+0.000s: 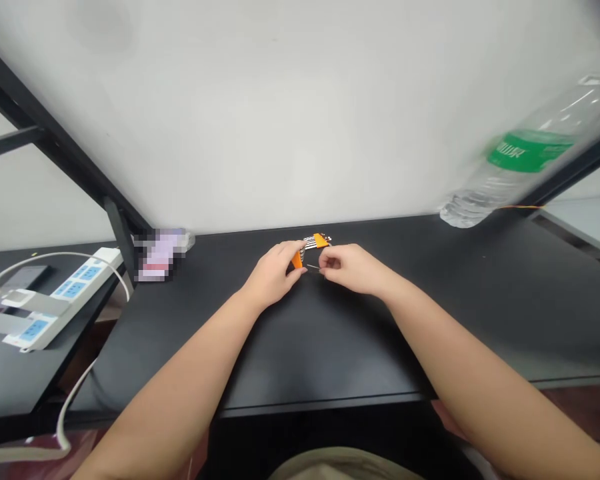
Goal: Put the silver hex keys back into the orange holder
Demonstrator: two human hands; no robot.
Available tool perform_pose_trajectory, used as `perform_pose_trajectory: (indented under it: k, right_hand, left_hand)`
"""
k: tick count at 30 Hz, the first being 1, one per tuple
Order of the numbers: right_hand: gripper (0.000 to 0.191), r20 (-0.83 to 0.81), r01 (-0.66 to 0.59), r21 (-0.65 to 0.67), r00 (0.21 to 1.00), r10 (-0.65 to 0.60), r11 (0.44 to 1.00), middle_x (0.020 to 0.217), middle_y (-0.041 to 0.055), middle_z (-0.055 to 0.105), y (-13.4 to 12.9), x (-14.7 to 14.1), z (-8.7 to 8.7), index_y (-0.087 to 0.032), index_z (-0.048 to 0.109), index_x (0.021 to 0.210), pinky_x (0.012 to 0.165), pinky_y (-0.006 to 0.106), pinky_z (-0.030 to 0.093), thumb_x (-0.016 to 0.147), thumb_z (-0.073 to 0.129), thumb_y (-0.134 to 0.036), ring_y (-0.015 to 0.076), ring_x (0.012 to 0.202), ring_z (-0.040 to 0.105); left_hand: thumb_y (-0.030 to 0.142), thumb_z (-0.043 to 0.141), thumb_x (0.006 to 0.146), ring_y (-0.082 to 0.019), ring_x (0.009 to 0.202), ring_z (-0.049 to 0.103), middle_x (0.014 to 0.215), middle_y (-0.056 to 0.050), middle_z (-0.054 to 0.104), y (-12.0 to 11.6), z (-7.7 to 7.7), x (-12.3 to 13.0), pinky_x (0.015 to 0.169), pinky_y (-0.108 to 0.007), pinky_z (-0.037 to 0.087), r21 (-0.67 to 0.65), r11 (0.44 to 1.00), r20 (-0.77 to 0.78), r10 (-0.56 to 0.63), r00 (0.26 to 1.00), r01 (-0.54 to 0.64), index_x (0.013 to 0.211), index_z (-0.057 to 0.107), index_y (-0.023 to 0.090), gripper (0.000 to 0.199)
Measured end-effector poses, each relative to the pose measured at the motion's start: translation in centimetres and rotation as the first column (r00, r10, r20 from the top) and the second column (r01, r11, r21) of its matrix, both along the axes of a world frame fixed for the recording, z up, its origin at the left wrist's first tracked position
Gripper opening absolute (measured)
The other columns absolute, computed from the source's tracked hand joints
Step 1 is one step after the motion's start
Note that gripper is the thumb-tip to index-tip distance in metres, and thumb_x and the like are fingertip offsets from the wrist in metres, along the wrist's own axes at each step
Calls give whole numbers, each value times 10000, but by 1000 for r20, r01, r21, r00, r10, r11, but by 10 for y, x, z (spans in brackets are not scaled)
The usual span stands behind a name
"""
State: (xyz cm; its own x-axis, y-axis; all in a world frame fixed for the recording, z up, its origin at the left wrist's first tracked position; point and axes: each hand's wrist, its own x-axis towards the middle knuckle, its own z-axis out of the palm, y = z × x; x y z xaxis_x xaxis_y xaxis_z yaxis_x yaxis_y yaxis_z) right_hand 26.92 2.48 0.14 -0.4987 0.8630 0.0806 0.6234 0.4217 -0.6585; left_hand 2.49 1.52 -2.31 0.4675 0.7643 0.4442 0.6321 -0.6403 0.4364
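Observation:
My left hand [275, 272] is closed on an orange holder [297, 261] near the back middle of the black table. Several thin metal pieces show beside its thumb and fingertips. Just right of it, my right hand [349, 267] pinches a thin metal rod [314, 267], whose end points toward my left thumb. Behind the two hands lies another orange piece [321, 240] with several silver metal rods [310, 243] in it. The fingers partly hide the orange holder, and the small parts are hard to tell apart.
A large clear bottle with a green label [530, 152] stands at the back right. A white power strip [65, 297] with a cable lies at the left. Near the black frame post, a blurred purple packet [160, 253] rests against the wall side. The black table [320, 360] has its front edge near my body.

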Motion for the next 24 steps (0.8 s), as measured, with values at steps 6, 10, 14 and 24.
perform_pose_trajectory:
  k: [6, 10, 14, 24]
  right_hand:
    - [69, -1, -29, 73, 1000, 29, 997, 758, -13, 684, -1, -3, -1, -223, 654, 806, 638, 275, 430, 854, 614, -195, 150, 666, 601]
    - [97, -21, -58, 135, 998, 61, 989, 749, -10, 665, -1, -5, -2, -222, 640, 806, 639, 280, 423, 881, 594, -181, 151, 658, 583]
    - [150, -31, -54, 215, 998, 62, 975, 786, 5, 657, -2, -7, -1, -219, 646, 800, 645, 288, 419, 910, 572, -150, 156, 686, 569]
    - [213, 40, -93, 440, 996, 84, 893, 1024, 91, 650, -12, -19, -5, -207, 678, 910, 784, 352, 478, 994, 496, -135, 213, 885, 597]
  left_hand:
    - [266, 678, 959, -267, 1325, 603, 1460, -90, 611, -1, 1, 0, 1123, -466, 514, 5, 1000, -5, -13, 1000, 13, 1481, 489, 261, 555]
    - [268, 681, 958, -271, 1318, 611, 1456, -93, 618, -1, 0, 0, 1115, -470, 519, 11, 1000, -3, -13, 1000, 13, 1487, 487, 263, 564]
    - [277, 685, 959, -270, 1318, 613, 1458, -89, 621, -1, 0, 0, 1113, -467, 520, 17, 1000, -8, 0, 1000, 0, 1490, 489, 265, 566]
    - [290, 707, 938, -270, 1300, 638, 1468, -86, 623, -1, -1, 2, 1089, -444, 540, 7, 1000, -42, -19, 999, 19, 1493, 487, 263, 598]
